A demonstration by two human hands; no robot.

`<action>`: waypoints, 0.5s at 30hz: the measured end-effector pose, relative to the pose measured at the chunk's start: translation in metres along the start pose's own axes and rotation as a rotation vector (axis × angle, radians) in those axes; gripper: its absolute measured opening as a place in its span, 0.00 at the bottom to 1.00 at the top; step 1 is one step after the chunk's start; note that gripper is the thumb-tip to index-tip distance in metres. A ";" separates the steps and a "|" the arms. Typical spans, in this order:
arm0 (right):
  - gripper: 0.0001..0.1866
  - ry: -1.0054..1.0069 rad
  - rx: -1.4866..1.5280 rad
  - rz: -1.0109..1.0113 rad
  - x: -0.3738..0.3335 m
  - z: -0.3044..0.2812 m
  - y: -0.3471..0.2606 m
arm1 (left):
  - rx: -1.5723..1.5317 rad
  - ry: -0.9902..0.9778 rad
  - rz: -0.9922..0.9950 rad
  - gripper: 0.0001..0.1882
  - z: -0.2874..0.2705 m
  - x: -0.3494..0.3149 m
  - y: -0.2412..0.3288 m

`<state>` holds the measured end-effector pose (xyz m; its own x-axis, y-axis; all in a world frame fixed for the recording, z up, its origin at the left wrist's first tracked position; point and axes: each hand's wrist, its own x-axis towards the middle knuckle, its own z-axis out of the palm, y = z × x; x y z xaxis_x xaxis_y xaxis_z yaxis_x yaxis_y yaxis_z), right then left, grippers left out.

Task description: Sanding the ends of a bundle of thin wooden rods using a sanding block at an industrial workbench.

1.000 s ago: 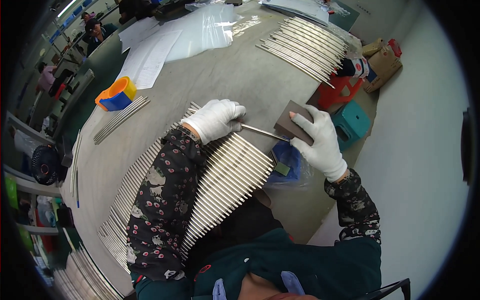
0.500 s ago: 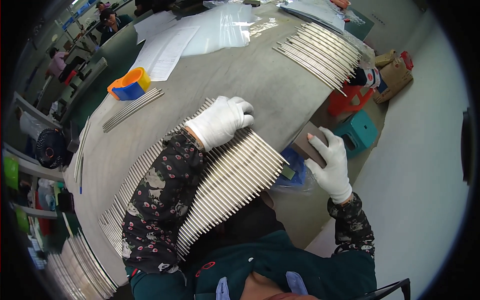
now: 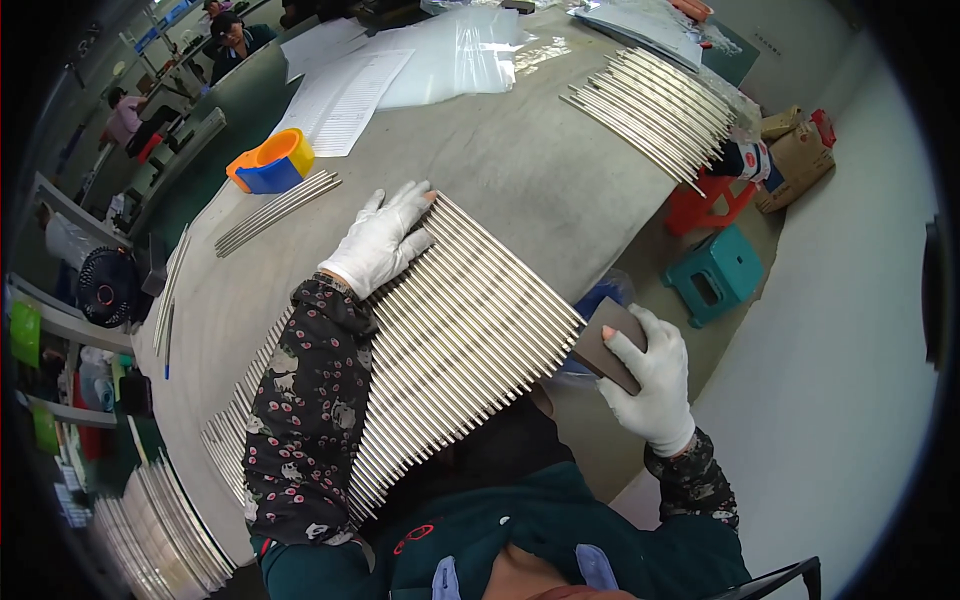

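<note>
A wide row of thin metal rods (image 3: 470, 310) lies side by side across the near edge of the table, their right ends sticking out past it. My left hand (image 3: 385, 240), in a white glove, rests flat on the far left part of the row with its fingers stretched out. In my white-gloved right hand (image 3: 655, 385) is a grey-brown rectangular block (image 3: 610, 348), like a sanding block. Thumb and fingers grip its sides, and one bare fingertip shows. The block is at the rods' right ends; whether it touches them I cannot tell.
On the grey table (image 3: 500, 150) are a blue-and-orange tape roll (image 3: 275, 165), a few loose rods (image 3: 275, 215), papers (image 3: 345, 100) and another rod bundle (image 3: 655, 110). A teal stool (image 3: 715, 275) and red stool (image 3: 705, 205) stand right. Other people sit far left.
My left hand has moved left and spread its fingers over the rods. My right hand has brought the block down and nearer to the rod ends.
</note>
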<state>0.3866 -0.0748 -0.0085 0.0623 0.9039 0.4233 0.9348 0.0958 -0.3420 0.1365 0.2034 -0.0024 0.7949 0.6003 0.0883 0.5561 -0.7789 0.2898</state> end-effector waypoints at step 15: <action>0.30 0.039 0.008 0.016 0.001 0.005 0.003 | 0.123 -0.057 0.003 0.28 0.000 0.016 0.016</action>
<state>0.3880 -0.0716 -0.0134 0.0912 0.8885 0.4496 0.9308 0.0844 -0.3556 0.1581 0.2003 0.0033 0.8074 0.5891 0.0340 0.5762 -0.7995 0.1698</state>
